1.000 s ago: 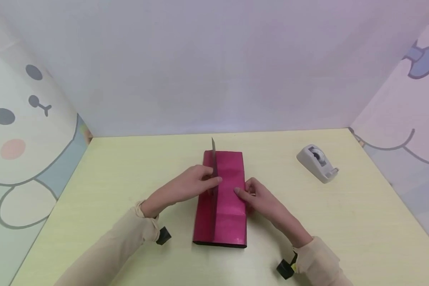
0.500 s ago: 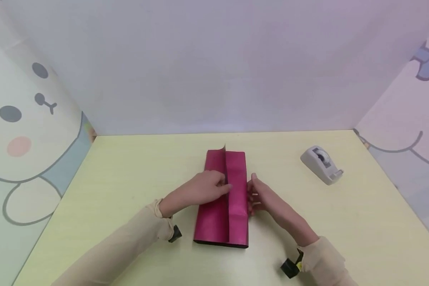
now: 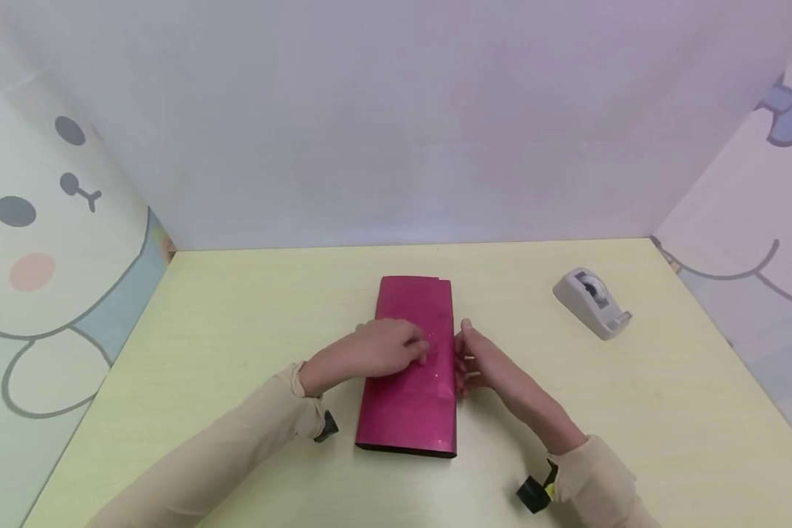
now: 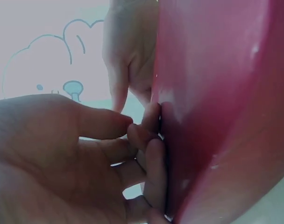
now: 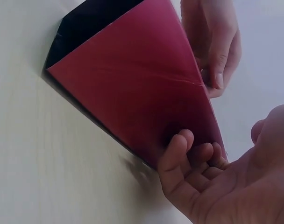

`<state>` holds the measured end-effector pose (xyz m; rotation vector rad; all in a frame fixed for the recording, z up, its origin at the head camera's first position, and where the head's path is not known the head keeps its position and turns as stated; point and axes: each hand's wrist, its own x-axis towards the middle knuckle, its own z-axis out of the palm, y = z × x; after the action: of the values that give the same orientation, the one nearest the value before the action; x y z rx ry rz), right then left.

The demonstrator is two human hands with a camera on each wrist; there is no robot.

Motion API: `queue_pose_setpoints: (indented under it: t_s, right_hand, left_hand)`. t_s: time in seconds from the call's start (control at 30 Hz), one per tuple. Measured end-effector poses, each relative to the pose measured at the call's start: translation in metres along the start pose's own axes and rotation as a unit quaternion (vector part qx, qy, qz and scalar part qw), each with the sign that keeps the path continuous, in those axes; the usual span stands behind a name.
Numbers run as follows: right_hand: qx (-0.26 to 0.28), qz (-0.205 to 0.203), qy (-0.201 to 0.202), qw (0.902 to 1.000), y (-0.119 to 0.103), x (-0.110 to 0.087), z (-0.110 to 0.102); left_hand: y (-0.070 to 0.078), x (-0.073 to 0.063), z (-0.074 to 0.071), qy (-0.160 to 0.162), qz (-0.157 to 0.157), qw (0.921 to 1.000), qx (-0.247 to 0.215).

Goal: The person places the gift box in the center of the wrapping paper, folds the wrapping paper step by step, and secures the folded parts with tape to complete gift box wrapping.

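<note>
A glossy magenta paper [image 3: 405, 422], folded into a long flat sleeve with a dark inside, lies lengthwise on the table. Across its middle rests my left hand [image 3: 379, 348], fingertips pressing the top flap flat; the left wrist view shows bent fingers [image 4: 156, 172] against the magenta surface, thumb beside them. My right hand [image 3: 491, 359] stands on edge at the sleeve's right side. Its loosely bent fingers [image 5: 172, 158] touch the side wall in the right wrist view, and its thumb points up, away from the paper. The sleeve's dark open end [image 5: 90, 28] faces the near side.
A grey tape dispenser [image 3: 592, 302] with a roll of tape sits at the back right of the pale table [image 3: 257, 293]. Behind the table rises a plain wall [image 3: 396, 132], with cartoon-printed panels at both sides. Small black devices hang at both cuffs.
The upright paper flap has been folded over to the right and now lies flat on the sleeve. My left hand followed it rightward; the right thumb has come off the paper.
</note>
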<state>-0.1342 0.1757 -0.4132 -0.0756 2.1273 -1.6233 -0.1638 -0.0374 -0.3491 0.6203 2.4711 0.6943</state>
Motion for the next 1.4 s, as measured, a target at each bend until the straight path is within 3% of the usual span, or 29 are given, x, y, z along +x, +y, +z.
queue_pose_setpoints:
  t_s: [0.13,0.2,0.3,0.37,0.43,0.5,0.6,0.77,1.0,1.13,1.27,1.4]
  right_hand:
    - [-0.044,0.007,0.044,0.9980,0.000,0.001,0.008]
    - [-0.071,0.012,0.070,0.9949,0.000,0.002,0.011]
    - [-0.103,0.014,0.093,0.9902,0.001,0.004,0.013]
    - [-0.106,0.016,0.093,0.9898,0.002,0.005,0.012]
    - [-0.109,0.015,0.087,0.9902,0.002,0.006,0.011]
    - [-0.108,0.012,0.082,0.9907,0.001,0.006,0.010]
    - [-0.106,0.006,0.073,0.9917,0.001,0.008,0.008]
    - [-0.099,0.003,0.062,0.9932,0.002,0.009,0.006]
    - [-0.096,0.003,0.061,0.9935,0.002,0.010,0.006]
    - [-0.100,0.007,0.063,0.9929,0.001,0.010,0.006]
    - [-0.111,0.007,0.068,0.9915,0.002,0.010,0.006]
    - [-0.117,0.011,0.068,0.9908,0.004,0.012,0.004]
  left_hand:
    - [-0.010,-0.002,0.003,0.023,0.021,0.9988,-0.037]
    - [-0.017,-0.007,0.007,0.062,0.031,0.9943,-0.081]
    - [-0.029,-0.017,0.017,0.143,0.072,0.9793,-0.124]
    - [-0.037,-0.023,0.026,0.188,0.111,0.9708,-0.100]
    - [-0.045,-0.028,0.034,0.212,0.146,0.9655,-0.035]
    - [-0.052,-0.031,0.042,0.216,0.172,0.9605,0.033]
    - [-0.060,-0.033,0.049,0.200,0.187,0.9559,0.106]
    - [-0.067,-0.034,0.053,0.180,0.181,0.9566,0.142]
    - [-0.068,-0.035,0.052,0.188,0.181,0.9555,0.137]
    - [-0.071,-0.032,0.047,0.196,0.180,0.9575,0.112]
    - [-0.076,-0.019,0.036,0.221,0.163,0.9595,0.065]
    - [-0.076,0.004,0.014,0.228,0.143,0.9597,0.081]
